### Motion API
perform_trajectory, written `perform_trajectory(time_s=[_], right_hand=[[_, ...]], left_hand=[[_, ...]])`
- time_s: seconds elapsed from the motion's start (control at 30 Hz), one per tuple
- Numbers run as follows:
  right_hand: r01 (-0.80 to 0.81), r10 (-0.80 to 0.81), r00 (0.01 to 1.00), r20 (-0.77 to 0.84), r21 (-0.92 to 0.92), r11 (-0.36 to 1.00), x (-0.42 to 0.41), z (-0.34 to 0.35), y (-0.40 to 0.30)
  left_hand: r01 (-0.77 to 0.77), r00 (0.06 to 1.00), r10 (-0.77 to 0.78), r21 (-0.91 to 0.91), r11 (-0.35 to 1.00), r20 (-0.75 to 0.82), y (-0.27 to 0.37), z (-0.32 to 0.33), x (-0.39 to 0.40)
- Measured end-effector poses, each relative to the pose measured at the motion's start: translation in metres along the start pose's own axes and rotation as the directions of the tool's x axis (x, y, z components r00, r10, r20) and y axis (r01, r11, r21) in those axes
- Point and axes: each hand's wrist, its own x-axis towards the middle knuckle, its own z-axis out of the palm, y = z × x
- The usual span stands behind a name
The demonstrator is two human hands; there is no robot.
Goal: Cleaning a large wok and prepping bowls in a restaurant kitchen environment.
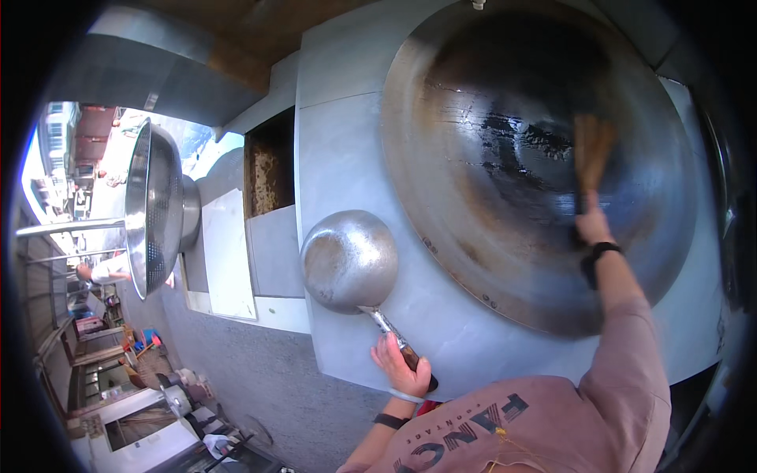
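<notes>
A very large metal wok (pixel 426 207) with a darkened, wet bottom is set in the pale stove top (pixel 349 154). My right hand (pixel 593 227) is closed around the lower end of a bamboo wok brush (pixel 591 145), whose blurred bristles are over the wok's inside. To the left of the wok, a metal ladle or small pan (pixel 349 260) lies with its rounded underside up. Its handle (pixel 387 326) points towards me, and my left hand (pixel 402 366) rests against the dark grip, fingers loosely bent; whether it grasps the grip is unclear.
Left of the stove, a perforated metal strainer (pixel 155 213) stands on a metal base near a white board (pixel 229 254) and a rectangular opening (pixel 270 165). A faucet tip (pixel 478 5) shows above the wok. A person (pixel 106 271) is partly visible at the far left.
</notes>
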Motion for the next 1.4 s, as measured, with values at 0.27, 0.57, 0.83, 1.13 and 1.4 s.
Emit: perform_trajectory(time_s=[0.27,0.57,0.83,1.13,1.4], right_hand=[[0.214,-0.614,0.708,0.349,0.722,0.658,-0.172,0.004,-0.309],[0.494,-0.635,0.770,-0.058,0.685,0.536,-0.116,-0.007,-0.370],[0.531,-0.492,0.847,-0.201,0.330,0.780,0.023,-0.048,-0.459],[0.801,-0.829,0.470,0.303,0.248,0.545,-0.123,-0.003,-0.441],[0.903,-0.882,0.425,0.202,-0.022,0.429,-0.120,-0.065,-0.412]], left_hand=[[0.036,0.999,-0.038,-0.044,0.998,-0.029,-0.011,0.003,-0.009],[-0.039,0.996,0.041,0.031,0.999,-0.075,-0.001,0.000,0.001],[-0.017,0.996,0.022,0.058,0.998,-0.088,-0.007,0.001,-0.008],[-0.037,0.996,0.038,0.016,0.999,-0.079,-0.004,0.000,-0.005],[-0.001,0.996,0.000,-0.017,1.000,-0.086,-0.012,0.007,-0.008]])
